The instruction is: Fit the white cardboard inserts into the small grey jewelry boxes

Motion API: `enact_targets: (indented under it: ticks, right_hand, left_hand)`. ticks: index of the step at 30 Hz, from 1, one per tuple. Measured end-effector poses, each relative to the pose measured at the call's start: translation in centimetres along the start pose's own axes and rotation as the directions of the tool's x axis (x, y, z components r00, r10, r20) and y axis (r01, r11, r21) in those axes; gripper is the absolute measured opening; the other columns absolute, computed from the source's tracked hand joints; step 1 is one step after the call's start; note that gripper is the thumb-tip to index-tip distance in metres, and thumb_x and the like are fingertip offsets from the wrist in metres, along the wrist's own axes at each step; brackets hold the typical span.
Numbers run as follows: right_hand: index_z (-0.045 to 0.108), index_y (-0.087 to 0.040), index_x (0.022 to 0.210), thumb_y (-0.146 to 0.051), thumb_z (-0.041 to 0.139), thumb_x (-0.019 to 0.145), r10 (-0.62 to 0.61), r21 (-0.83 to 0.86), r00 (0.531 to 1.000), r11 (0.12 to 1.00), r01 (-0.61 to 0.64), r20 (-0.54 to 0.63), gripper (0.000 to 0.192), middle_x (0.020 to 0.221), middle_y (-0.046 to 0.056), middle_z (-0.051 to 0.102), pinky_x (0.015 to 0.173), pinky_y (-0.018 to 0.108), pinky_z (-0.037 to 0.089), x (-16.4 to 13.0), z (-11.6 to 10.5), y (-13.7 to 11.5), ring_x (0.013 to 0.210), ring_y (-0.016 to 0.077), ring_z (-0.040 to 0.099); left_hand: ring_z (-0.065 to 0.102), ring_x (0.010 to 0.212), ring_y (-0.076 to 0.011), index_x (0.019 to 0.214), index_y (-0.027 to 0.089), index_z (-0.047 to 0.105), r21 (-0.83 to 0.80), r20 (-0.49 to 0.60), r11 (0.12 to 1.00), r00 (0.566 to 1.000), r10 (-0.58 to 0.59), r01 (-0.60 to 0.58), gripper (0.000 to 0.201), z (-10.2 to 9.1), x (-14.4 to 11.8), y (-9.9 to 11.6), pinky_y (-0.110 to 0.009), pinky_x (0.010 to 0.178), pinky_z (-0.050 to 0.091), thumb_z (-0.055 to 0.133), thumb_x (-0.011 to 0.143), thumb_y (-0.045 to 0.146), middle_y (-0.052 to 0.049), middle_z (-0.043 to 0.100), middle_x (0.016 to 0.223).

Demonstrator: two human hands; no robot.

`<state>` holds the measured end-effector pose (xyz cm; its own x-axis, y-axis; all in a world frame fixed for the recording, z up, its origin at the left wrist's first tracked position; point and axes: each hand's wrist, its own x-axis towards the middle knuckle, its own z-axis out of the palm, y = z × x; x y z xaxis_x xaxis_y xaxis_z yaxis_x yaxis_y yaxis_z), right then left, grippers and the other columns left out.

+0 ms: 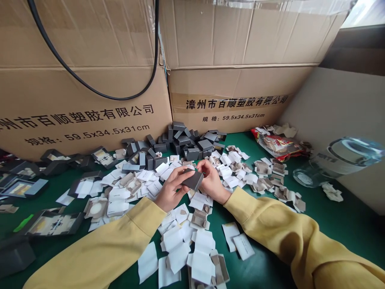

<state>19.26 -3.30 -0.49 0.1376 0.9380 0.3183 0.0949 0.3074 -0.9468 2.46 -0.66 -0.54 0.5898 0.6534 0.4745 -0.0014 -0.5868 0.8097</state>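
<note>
A small dark grey box [193, 180] is held above the paper pile, tilted, between my two hands. My left hand [173, 188] grips it from the left, fingers across its top and thumb below. At its far right edge, my right hand [212, 182] has thumb and forefinger pinched together; whether they grip the box or a part of it is hidden. White folded cards and small grey-white cardboard inserts [200, 218] lie beneath and in front of the hands. Behind them rises a heap of similar dark boxes [192, 153].
Opened dark boxes [57, 222] spread over the left of the green table [270, 241]. To the right are a red snack bag [278, 144] and a glass cup [319, 168]. Large cardboard cartons [240, 84] wall the back; a black cable [108, 96] hangs before them.
</note>
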Motion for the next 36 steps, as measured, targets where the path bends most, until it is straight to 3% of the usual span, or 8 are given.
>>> enact_targets:
  ticks: [5,10,17,21,24,31,34,36]
  right_hand:
    - [0.064,-0.018,0.076,-0.029,0.068,0.065,0.123,0.184,0.968,0.969,-0.165,0.220,0.016,0.078,0.001,0.058,0.062,0.025,0.046,-0.3,-0.1,-0.4,0.068,0.0122,0.052]
    - [0.065,-0.017,0.073,-0.028,0.070,0.063,0.177,0.260,0.951,0.935,-0.242,0.252,0.016,0.074,-0.001,0.059,0.057,0.022,0.045,-0.4,-0.1,-0.8,0.062,0.0098,0.052]
    - [0.048,-0.018,0.068,-0.026,0.064,0.067,0.195,0.079,0.968,0.975,-0.209,0.157,0.019,0.061,-0.005,0.051,0.046,0.018,0.040,-0.4,0.2,-0.6,0.053,0.0071,0.047]
    - [0.040,-0.022,0.081,-0.036,0.056,0.078,0.344,0.207,0.852,0.870,-0.447,0.394,0.022,0.057,-0.006,0.056,0.037,0.019,0.040,-0.2,0.0,-0.7,0.041,0.0094,0.051]
    - [0.041,-0.022,0.094,-0.039,0.061,0.076,0.300,0.273,0.770,0.812,-0.515,0.563,0.032,0.065,-0.005,0.060,0.040,0.020,0.043,0.0,-0.2,-1.0,0.044,0.0093,0.055]
    - [0.048,-0.021,0.091,-0.033,0.070,0.067,0.152,0.245,0.920,0.936,-0.251,0.361,0.035,0.082,-0.002,0.058,0.059,0.023,0.048,0.4,-0.5,0.1,0.066,0.0103,0.056]
    - [0.051,-0.020,0.090,-0.029,0.059,0.076,0.026,-0.102,0.980,0.995,-0.006,0.198,0.019,0.082,-0.001,0.057,0.061,0.024,0.045,0.6,-0.9,0.5,0.068,0.0119,0.052]
    - [0.054,-0.019,0.092,-0.026,0.054,0.079,-0.057,-0.371,0.984,0.921,0.117,0.168,0.014,0.084,0.003,0.058,0.065,0.028,0.045,0.8,-1.2,0.7,0.073,0.0155,0.052]
  left_hand:
    - [0.045,0.118,-0.0238,0.122,0.039,0.054,0.206,0.043,0.922,0.944,0.327,-0.328,0.039,-0.6,0.4,-0.2,-0.041,0.090,0.049,0.053,0.085,0.027,-0.008,0.040,0.123]
    - [0.046,0.116,-0.0240,0.126,0.039,0.049,0.206,0.076,0.909,0.932,0.355,-0.363,0.046,-0.6,0.4,-0.1,-0.040,0.086,0.052,0.054,0.084,0.022,-0.008,0.038,0.121]
    - [0.048,0.108,-0.0219,0.128,0.037,0.048,0.331,0.096,0.864,0.925,0.368,-0.378,0.047,-1.3,0.3,-0.5,-0.034,0.078,0.054,0.055,0.083,0.024,-0.009,0.039,0.117]
    - [0.048,0.108,-0.0228,0.123,0.034,0.054,0.413,0.132,0.839,0.935,0.329,-0.354,0.040,-1.9,0.3,-0.7,-0.035,0.079,0.054,0.054,0.084,0.028,-0.009,0.040,0.116]
    - [0.048,0.110,-0.0233,0.121,0.032,0.055,0.396,0.165,0.836,0.925,0.343,-0.380,0.038,-2.0,0.5,-0.6,-0.038,0.083,0.052,0.055,0.083,0.030,-0.010,0.042,0.115]
    - [0.046,0.118,-0.0257,0.120,0.031,0.056,0.362,0.258,0.804,0.879,0.400,-0.472,0.039,-2.2,0.8,-0.2,-0.042,0.092,0.047,0.057,0.082,0.020,-0.010,0.043,0.123]
    - [0.048,0.112,-0.0238,0.123,0.033,0.053,0.516,0.224,0.739,0.901,0.371,-0.433,0.043,-2.8,0.9,-0.5,-0.039,0.090,0.048,0.057,0.082,0.020,-0.009,0.046,0.118]
    - [0.050,0.109,-0.0239,0.127,0.032,0.049,0.632,0.156,0.687,0.927,0.341,-0.359,0.046,-3.3,1.1,-0.8,-0.041,0.091,0.047,0.057,0.082,0.026,-0.009,0.049,0.112]
